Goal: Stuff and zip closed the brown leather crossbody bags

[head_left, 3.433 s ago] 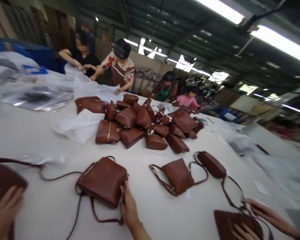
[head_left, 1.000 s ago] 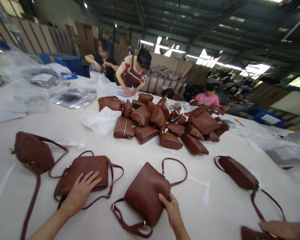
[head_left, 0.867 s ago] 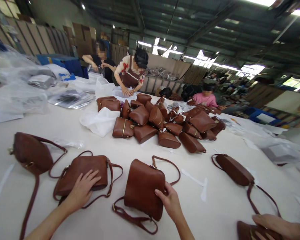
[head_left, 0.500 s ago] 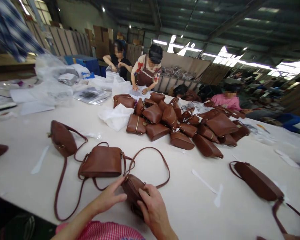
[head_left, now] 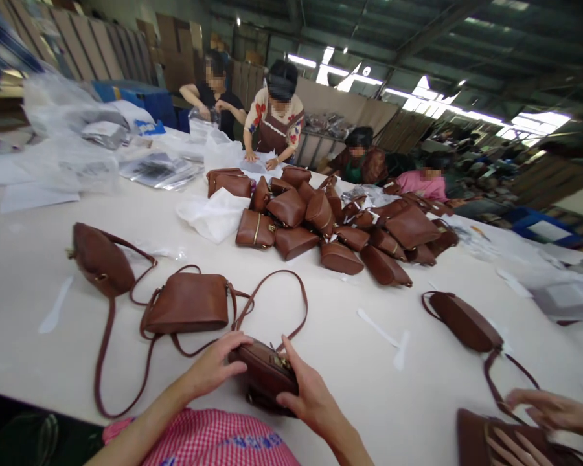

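Observation:
Between my hands a brown leather shoulder bag point(head_left: 262, 372) rests on the table, its zip and metal fittings facing up. My left hand point(head_left: 218, 364) grips its left end, thumb on the near side and fingers over the top. My right hand point(head_left: 308, 388) clasps the right end, the thumb low on the near face. The bag's strap point(head_left: 298, 281) loops out beyond it across the tabletop. Close by on the left lie a second brown bag point(head_left: 187, 304) and a third brown bag point(head_left: 104, 262), with their straps spread around them.
A heap of brown bags point(head_left: 304, 220) covers the table's point(head_left: 320, 317) middle. At lower right a co-worker's hands point(head_left: 544, 411) handle another bag point(head_left: 471, 433); one more bag point(head_left: 466, 323) lies beyond. White paper strips point(head_left: 379, 327) and plastic sheets point(head_left: 160, 169) lie about. Several people work opposite.
The bag in my hands has turned, so its zip and fittings show more. My right hand has shifted to its end. A co-worker's hands with a bag have come in at lower right.

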A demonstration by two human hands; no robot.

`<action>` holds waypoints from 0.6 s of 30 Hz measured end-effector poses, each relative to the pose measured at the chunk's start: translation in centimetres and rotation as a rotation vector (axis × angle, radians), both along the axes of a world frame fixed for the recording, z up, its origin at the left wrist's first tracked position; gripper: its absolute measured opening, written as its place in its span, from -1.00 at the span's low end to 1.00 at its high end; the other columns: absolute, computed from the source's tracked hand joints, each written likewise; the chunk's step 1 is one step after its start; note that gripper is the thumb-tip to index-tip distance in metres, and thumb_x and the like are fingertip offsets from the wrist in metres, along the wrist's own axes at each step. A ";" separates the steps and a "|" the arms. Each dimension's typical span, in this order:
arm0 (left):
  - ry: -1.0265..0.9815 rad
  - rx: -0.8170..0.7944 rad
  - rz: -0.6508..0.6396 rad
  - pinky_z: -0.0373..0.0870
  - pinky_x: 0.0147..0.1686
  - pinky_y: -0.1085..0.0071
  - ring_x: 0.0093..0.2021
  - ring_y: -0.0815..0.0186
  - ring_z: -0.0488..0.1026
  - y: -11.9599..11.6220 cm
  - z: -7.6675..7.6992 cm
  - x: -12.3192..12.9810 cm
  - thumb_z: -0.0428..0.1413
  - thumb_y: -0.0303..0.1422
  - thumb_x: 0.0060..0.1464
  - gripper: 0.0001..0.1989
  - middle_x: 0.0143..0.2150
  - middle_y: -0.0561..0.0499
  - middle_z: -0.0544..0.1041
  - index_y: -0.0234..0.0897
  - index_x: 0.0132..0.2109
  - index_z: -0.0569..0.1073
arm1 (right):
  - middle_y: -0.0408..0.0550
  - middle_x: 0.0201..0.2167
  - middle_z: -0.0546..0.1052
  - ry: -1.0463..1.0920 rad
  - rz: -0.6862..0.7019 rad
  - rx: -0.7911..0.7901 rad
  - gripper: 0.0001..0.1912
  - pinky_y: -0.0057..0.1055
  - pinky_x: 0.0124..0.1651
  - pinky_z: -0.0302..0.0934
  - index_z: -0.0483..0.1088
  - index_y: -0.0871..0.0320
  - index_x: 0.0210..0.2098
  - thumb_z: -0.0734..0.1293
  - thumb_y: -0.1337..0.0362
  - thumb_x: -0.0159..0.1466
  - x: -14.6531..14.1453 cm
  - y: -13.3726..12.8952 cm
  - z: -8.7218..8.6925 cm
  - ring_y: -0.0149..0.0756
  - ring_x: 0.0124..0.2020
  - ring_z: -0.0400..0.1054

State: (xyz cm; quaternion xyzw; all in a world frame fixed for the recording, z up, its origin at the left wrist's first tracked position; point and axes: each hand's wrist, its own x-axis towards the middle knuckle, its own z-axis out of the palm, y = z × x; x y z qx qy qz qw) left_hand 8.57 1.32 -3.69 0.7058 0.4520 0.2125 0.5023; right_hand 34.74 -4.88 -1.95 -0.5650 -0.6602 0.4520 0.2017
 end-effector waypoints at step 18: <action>0.317 0.208 -0.311 0.27 0.18 0.10 0.09 0.09 0.38 0.9 4.3 3.6 0.13 -0.46 -0.06 -0.48 0.10 -0.08 0.47 -0.16 0.10 0.35 | 0.06 0.14 0.41 0.198 -0.397 0.024 -0.35 -0.22 -0.05 0.43 0.25 0.05 0.20 0.30 0.36 0.10 4.6 -2.9 -2.9 -0.12 0.07 0.38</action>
